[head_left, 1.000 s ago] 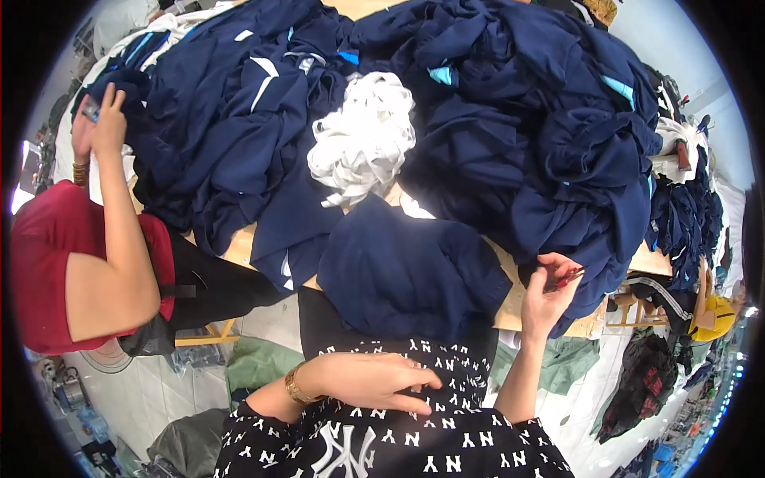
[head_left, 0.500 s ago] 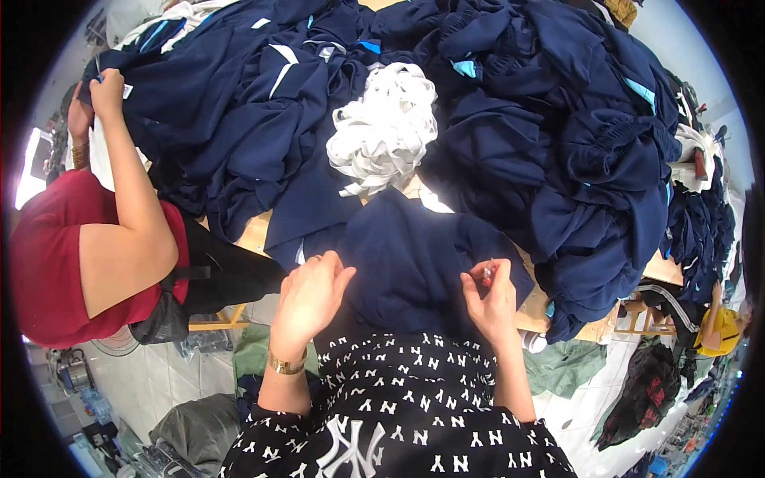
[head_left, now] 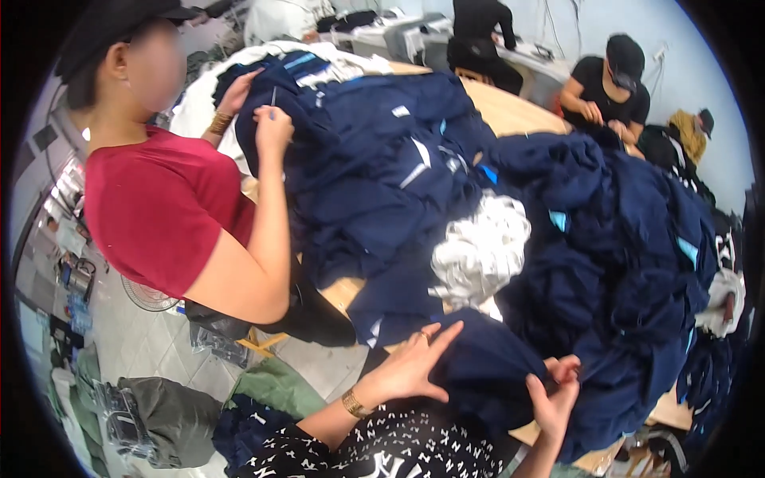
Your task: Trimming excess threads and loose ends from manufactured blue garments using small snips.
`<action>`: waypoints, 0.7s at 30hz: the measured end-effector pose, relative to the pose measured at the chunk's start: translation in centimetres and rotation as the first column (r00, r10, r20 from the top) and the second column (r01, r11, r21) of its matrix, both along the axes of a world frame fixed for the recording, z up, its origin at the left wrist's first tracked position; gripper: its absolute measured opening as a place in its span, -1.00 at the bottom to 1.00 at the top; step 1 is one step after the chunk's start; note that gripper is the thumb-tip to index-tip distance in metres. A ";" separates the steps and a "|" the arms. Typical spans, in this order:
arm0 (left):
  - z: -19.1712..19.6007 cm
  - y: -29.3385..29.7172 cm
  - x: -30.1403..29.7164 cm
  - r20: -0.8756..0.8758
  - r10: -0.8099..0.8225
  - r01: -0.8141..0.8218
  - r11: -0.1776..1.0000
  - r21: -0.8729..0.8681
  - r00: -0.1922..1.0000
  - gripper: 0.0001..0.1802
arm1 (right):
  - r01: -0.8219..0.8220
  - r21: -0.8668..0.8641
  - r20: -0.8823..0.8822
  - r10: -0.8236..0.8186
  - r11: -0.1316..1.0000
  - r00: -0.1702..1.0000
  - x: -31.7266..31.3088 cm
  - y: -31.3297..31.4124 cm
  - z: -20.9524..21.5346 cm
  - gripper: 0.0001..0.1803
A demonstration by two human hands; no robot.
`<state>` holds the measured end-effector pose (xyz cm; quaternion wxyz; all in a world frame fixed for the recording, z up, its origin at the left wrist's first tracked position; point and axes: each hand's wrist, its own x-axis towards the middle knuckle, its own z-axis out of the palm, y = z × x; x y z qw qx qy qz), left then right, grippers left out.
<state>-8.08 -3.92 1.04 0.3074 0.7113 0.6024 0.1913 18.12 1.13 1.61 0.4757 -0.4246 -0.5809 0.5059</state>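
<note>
My left hand, with a gold bracelet at its wrist, is open, thumb and fingers spread beside a navy garment piece at the near table edge. My right hand is at that cloth's right side, fingers curled. A small red and metal tool sits in those fingers, clear in the earlier head picture but almost hidden now. Just beyond the cloth lies a heap of white tape strips. Large piles of navy garments with light blue tags spread around it.
At the left a co-worker in a red shirt holds a pointed tool at navy fabric. More people sit at the back. Grey bags and green cloth lie on the tiled floor. The wooden tabletop shows behind the piles.
The view has swung up and left, bringing the co-worker and the back of the room into sight. My left hand's fingers have spread. The right hand stays curled.
</note>
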 end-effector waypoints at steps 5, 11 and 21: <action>0.4 0.5 5.7 0.529 -0.361 0.252 0.929 0.269 0.768 0.39 | -0.464 0.251 -0.527 0.522 0.849 0.670 -3.0 -1.9 7.7 -0.53; 0.5 2.8 9.3 0.650 -0.370 0.584 0.799 -0.142 0.664 -0.01 | -0.023 0.136 -0.410 0.077 0.990 0.909 -0.3 -1.5 9.2 -0.58; 16.2 23.5 -3.8 0.892 0.068 -0.572 0.788 0.227 0.447 -0.49 | 0.655 0.198 -0.511 -0.494 0.729 0.704 9.0 -2.6 5.3 -0.82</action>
